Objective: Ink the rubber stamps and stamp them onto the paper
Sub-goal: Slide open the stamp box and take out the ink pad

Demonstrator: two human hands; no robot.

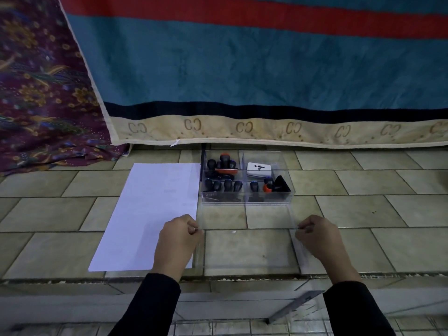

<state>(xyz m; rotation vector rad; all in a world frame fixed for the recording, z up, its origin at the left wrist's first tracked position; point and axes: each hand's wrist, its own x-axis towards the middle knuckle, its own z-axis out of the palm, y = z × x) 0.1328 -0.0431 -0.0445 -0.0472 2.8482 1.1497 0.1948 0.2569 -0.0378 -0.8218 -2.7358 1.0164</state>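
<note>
1. Fingers [191, 225] of left hand [178, 238]: curled tight, pinching the left edge of the clear lid [247, 248]; hand over the near right edge of the paper [155, 209].
2. Fingers [306, 226] of right hand [320, 238]: curled likewise, pinching the lid's right edge.
3. Clear lid: held between both hands, long axis left to right, just in front of the clear box [247, 198].
4. Rubber stamps [228, 185]: inside the box, standing in its compartments, dark handles pointing up; one orange-topped at the far left.
5. Ink pad [259, 169]: white, labelled "Artline", in the far right compartment.
6. Paper: flat on the tiled surface [363, 209], touching the box's left side, long axis running away from the person.
7. Behind: striped blanket [242, 69] and patterned cloth [36, 93].
</note>
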